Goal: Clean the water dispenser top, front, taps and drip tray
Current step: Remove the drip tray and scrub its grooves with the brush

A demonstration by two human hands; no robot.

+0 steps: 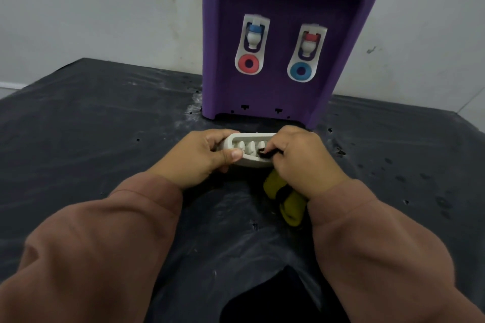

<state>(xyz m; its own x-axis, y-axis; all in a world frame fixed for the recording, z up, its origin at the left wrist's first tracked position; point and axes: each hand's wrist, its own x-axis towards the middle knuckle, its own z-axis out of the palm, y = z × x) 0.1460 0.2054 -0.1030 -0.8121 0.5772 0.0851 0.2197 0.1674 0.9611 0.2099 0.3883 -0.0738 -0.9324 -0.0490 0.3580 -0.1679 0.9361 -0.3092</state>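
Gripping drip tray (248, 151) | left hand (207, 156) clamped | right hand (301, 158) pinching cloth (284, 198)

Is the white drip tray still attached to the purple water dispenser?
No, the white slotted drip tray is held in both hands in front of the purple water dispenser.

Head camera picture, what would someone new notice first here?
A tall purple plastic water dispenser stands at top centre against the white wall, with two white taps, blue-capped and red-capped. In front of it, over the black plastic sheet, the left hand steadies a white slotted drip tray while the right hand presses a yellow and black cloth into it.
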